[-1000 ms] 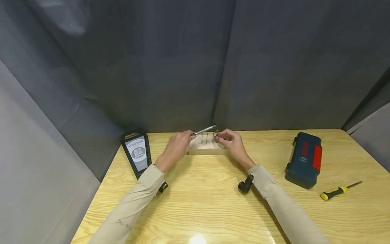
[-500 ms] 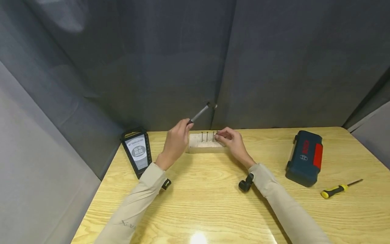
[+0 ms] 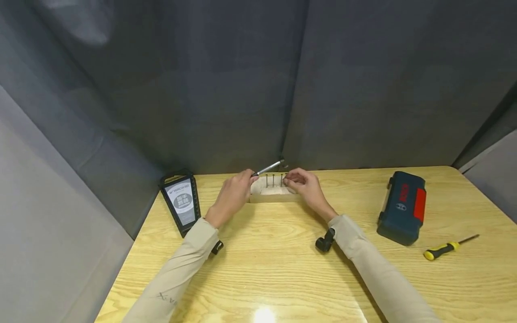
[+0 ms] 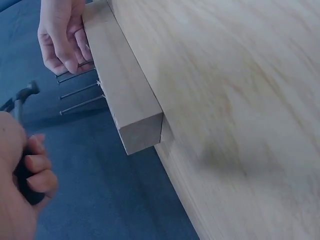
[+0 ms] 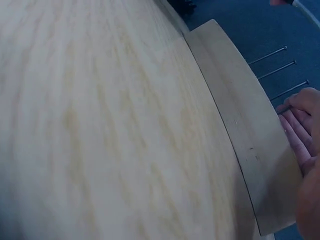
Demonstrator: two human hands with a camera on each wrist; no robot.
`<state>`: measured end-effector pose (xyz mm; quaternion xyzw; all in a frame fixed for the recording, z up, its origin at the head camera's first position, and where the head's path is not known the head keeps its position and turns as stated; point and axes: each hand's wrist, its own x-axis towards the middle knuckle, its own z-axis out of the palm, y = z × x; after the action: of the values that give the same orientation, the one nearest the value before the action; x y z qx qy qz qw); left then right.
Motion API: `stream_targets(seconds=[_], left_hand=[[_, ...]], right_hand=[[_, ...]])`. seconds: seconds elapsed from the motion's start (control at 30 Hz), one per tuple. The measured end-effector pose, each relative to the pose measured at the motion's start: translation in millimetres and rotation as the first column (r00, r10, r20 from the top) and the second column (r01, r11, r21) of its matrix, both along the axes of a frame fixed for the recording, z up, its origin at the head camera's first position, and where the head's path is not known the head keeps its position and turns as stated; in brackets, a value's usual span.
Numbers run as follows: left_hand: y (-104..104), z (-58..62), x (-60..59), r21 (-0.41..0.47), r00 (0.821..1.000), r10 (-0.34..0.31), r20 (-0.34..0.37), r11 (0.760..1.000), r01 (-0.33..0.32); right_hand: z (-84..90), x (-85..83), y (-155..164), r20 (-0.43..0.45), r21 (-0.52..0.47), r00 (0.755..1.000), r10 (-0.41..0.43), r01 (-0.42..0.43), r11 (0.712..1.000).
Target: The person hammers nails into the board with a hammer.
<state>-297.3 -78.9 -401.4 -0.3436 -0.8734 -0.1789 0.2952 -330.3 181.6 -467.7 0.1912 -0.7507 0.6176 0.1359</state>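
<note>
The left hand [image 3: 231,197] is wrapped round the handle of a small hammer [image 3: 268,169], whose shaft slants up and to the right, its head poised just above the nails. The right hand [image 3: 304,187] pinches the rightmost nail [image 4: 75,71] between fingertips, steadying it upright in the wood block [image 3: 271,195]. Two more nails [image 3: 269,180] stand beside it, all with their long axes vertical, heads up. The block lies crosswise between the two hands at the far edge of the table [image 3: 282,269]. The hammer head sits closest to the nail the right hand holds, so the strike line runs straight down beside those fingers.
</note>
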Motion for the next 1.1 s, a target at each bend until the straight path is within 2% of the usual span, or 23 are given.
stream_targets(seconds=[0.17, 0.27, 0.47, 0.53, 0.7, 0.77, 0.93, 1.03, 1.1], left_hand=[[0.2, -2.6, -1.5, -0.075, 0.999, 0.031, 0.039, 0.997, -0.028], [1.2, -1.3, -3.1, -0.081, 0.999, 0.023, 0.029, 0.997, -0.021], [2.7, 13.1, -4.4, 0.085, 0.999, -0.018, -0.047, 0.996, 0.022], [2.2, 14.8, -3.1, 0.100, 0.999, -0.023, -0.038, 0.995, 0.026], [0.9, 5.2, -1.1, -0.064, 0.999, 0.013, 0.052, 0.998, -0.010], [-0.2, -0.7, -1.4, -0.104, 0.998, 0.036, 0.060, 0.994, -0.030], [-3.3, -7.9, -3.9, -0.047, 1.000, 0.019, -0.007, 0.999, -0.019], [-3.9, -5.8, -6.6, -0.018, 0.999, -0.013, -0.042, 1.000, 0.013], [-4.6, -3.6, -8.1, -0.002, 0.999, -0.019, -0.039, 1.000, 0.019]], right_hand=[[-1.4, -0.3, -1.0, 0.005, 0.001, 1.000, -0.008, 0.008, 1.000], [-0.1, 1.0, 0.4, 0.020, 0.020, 1.000, -0.022, 0.022, 1.000], [8.5, 8.0, 3.6, 0.045, 0.030, 0.999, -0.002, 0.000, 1.000], [10.8, 10.1, 3.7, 0.042, 0.029, 0.999, 0.012, -0.013, 0.999], [7.5, 7.8, 4.6, 0.016, 0.026, 1.000, -0.002, 0.001, 1.000], [3.7, 4.9, 4.9, -0.001, 0.015, 1.000, 0.001, -0.001, 1.000], [-0.6, 2.5, 1.5, -0.052, -0.031, 0.998, 0.019, -0.020, 0.999], [4.2, 8.0, -4.7, -0.060, -0.062, 0.998, -0.013, 0.009, 0.998], [10.3, 15.0, -10.7, -0.049, -0.067, 0.998, -0.043, 0.039, 0.997]])
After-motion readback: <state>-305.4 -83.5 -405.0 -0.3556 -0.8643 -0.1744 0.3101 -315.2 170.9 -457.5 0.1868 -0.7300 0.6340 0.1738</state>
